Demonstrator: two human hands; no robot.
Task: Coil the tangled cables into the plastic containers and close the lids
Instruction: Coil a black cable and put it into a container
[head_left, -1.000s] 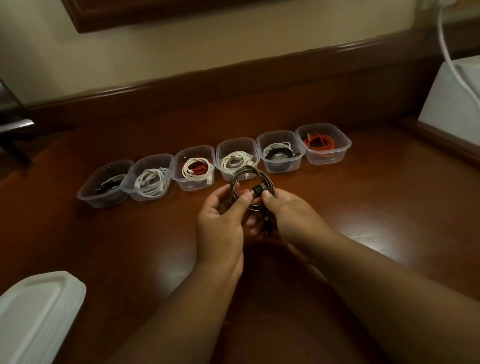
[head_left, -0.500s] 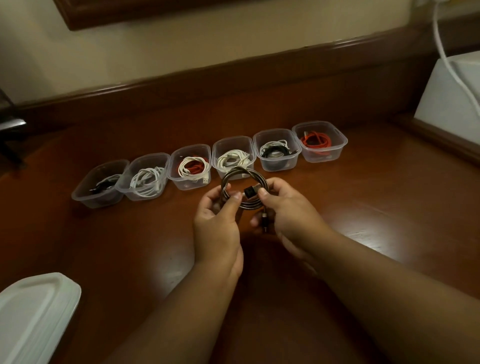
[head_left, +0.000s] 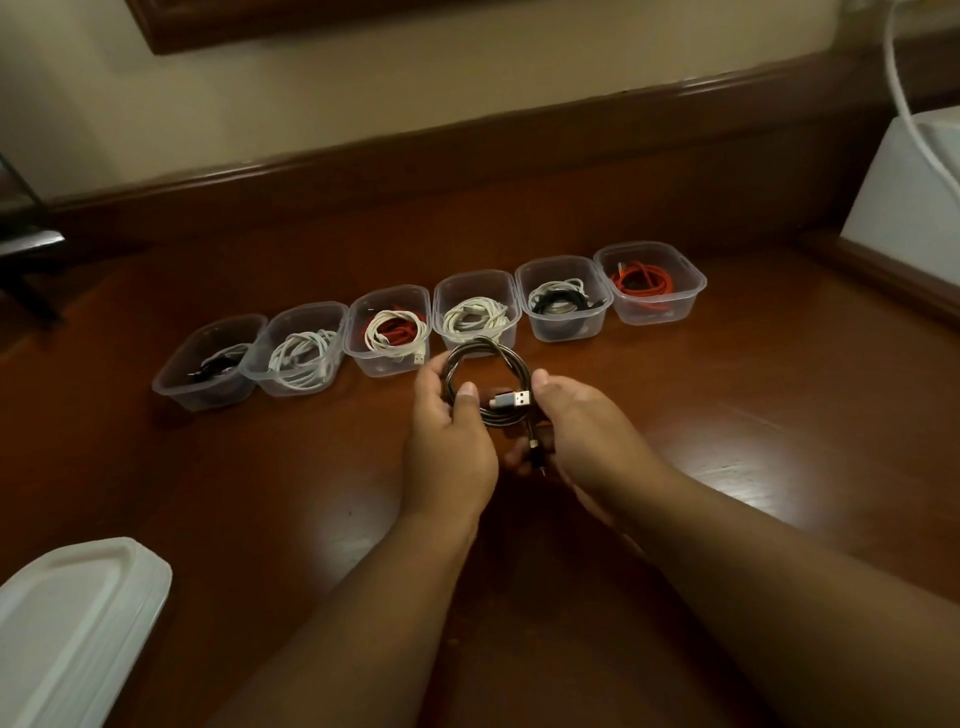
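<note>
White lids (head_left: 72, 618) sit stacked at the worktop's (head_left: 779, 441) near left. Six open containers (head_left: 210, 364) line the back, each holding cable. In front of them, the left hand (head_left: 447, 441) grips the dark coiled cable (head_left: 488, 382) above the worktop, and the right hand (head_left: 587, 431) pinches its USB end.

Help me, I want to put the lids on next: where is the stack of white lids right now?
In the head view, the stack of white lids lies at the table's near left corner, left of the left forearm and well short of the container row.
</note>
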